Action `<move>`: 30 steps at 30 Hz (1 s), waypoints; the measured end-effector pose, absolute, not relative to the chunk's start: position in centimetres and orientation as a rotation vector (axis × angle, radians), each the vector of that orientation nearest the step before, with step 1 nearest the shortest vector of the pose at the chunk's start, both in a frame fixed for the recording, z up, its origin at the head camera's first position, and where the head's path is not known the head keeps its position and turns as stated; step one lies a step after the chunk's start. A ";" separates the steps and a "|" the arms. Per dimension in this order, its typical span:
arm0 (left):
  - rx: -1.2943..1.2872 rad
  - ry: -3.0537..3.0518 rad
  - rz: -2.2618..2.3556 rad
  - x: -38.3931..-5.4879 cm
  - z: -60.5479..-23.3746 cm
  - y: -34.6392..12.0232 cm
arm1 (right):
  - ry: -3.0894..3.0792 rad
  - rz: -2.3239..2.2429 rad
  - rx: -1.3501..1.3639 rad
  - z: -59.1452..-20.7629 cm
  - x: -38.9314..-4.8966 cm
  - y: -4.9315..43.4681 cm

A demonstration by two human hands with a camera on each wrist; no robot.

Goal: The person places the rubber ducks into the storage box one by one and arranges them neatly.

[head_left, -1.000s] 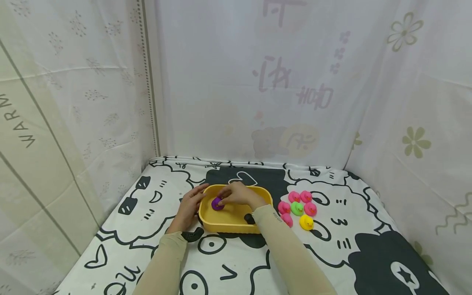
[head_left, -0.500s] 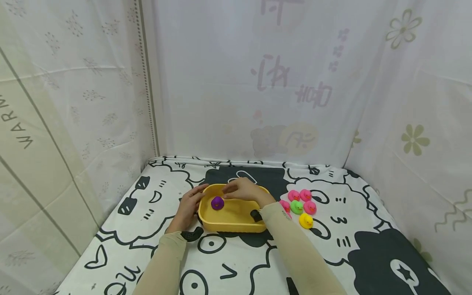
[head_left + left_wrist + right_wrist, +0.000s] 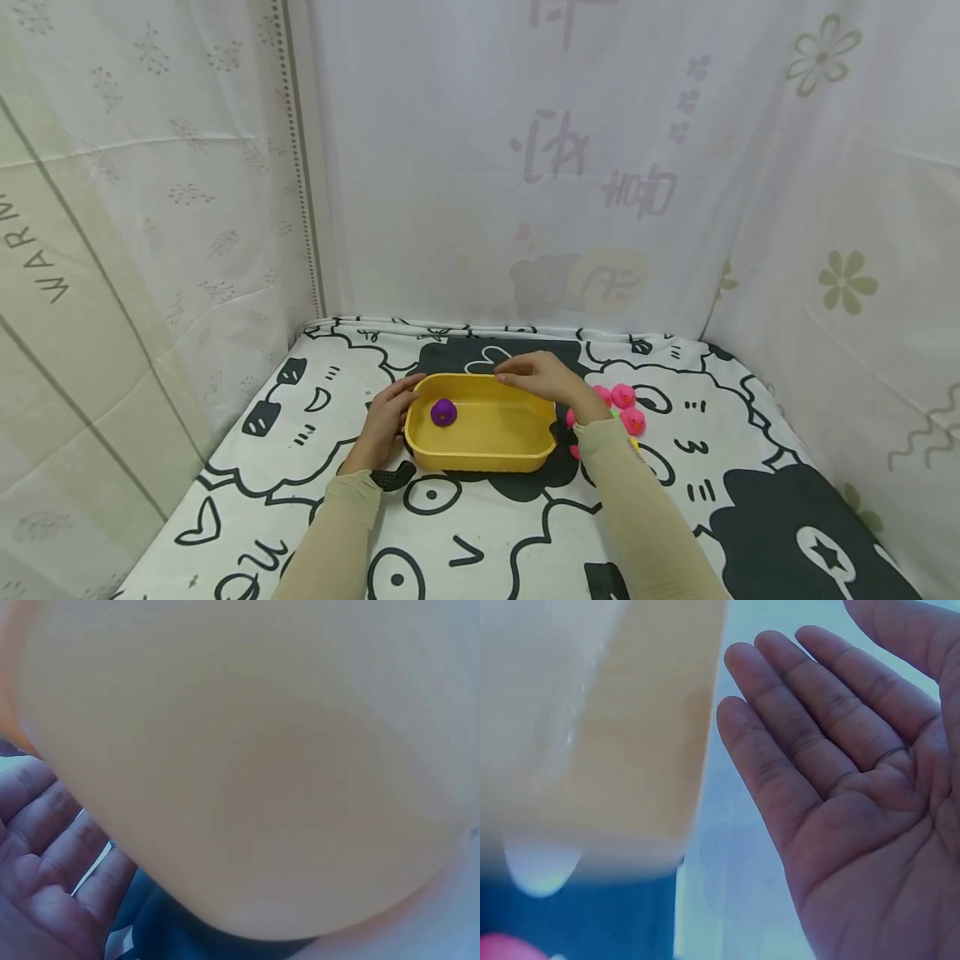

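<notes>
Nearest are two pale sleeves (image 3: 330, 525), with a black band (image 3: 393, 477) at the left wrist. The left hand (image 3: 386, 421) rests against the tray's left end, fingers extended rather than curled. The left wrist view adds their inner sides, lying loosely straight beside the blurred tray wall that fills most of that picture; the thumb cannot be made out there.

The yellow tray (image 3: 495, 425) sits on the cloth (image 3: 465, 575). Only the head view shows the purple duck (image 3: 443, 412), which lies inside toward the left end.

The right hand (image 3: 551, 379) is over the tray's far right corner. From the head it appears back-on, and contact with the rim cannot be judged; the right wrist view shows its bare palm, fingers straight and holding nothing, with a narrow gap before the tray's edge.

Beyond the right sleeve are pink ducks (image 3: 632, 421), one cut off in a corner of the right wrist view, plus slivers of a green duck (image 3: 616, 412) and a yellow duck (image 3: 634, 445). Farthest hang printed curtains (image 3: 420, 167).
</notes>
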State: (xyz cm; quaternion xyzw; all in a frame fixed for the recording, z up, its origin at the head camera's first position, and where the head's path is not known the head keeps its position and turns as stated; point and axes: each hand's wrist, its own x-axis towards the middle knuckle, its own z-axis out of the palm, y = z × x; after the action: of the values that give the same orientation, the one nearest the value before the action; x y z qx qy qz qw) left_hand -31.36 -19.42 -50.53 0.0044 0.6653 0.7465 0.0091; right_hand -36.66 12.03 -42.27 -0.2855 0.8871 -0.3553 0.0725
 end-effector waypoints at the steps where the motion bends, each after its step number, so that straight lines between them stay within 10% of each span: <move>1: 0.018 2.080 2.330 -31.4 -50.6 -19.4 | 2.674 -1.102 -0.838 -42.5 -36.6 12.8; 30: -0.036 2.108 2.302 -31.2 -50.3 -19.1 | 2.867 -1.166 -0.289 -45.5 -35.6 26.0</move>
State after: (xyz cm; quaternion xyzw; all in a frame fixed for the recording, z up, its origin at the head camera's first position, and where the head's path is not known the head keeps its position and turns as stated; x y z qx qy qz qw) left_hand -31.17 -19.15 -50.27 -0.0114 0.6752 0.7375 0.0100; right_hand -35.56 25.95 -45.54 -0.0930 0.9222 -0.3751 0.0165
